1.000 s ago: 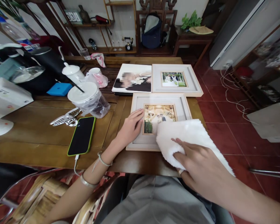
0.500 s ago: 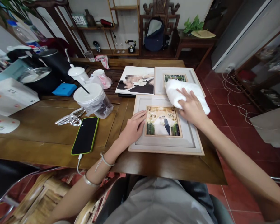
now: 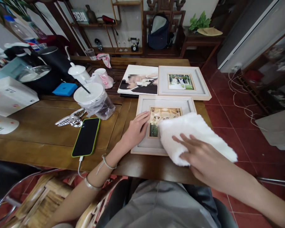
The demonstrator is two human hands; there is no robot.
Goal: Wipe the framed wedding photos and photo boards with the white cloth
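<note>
In the head view a light wooden picture frame (image 3: 142,106) with a photo of a couple lies face up near the table's front edge. My left hand (image 3: 136,129) rests flat on its left side, fingers stretched together and holding nothing. Over the frame's right and lower part spreads a fluffy white towel (image 3: 192,123), held under the fingers of my right hand (image 3: 203,155). The towel hides the frame's lower right corner and much of the photo. Behind lie a second pale picture frame (image 3: 201,83) and a photo panel (image 3: 138,70) of a couple, side by side.
Left of the frame stand a lidded cup with a straw (image 3: 91,96), a phone on a cable (image 3: 86,137) and a silver hair claw (image 3: 70,118). Farther left are a blue box (image 3: 65,89), a white teapot (image 3: 78,74) and a dark pot (image 3: 38,85).
My right hand has drawn the towel from the rear frame toward me and rightward, across the front frame. The rear frame's photo is now uncovered. My left hand has stayed in place.
</note>
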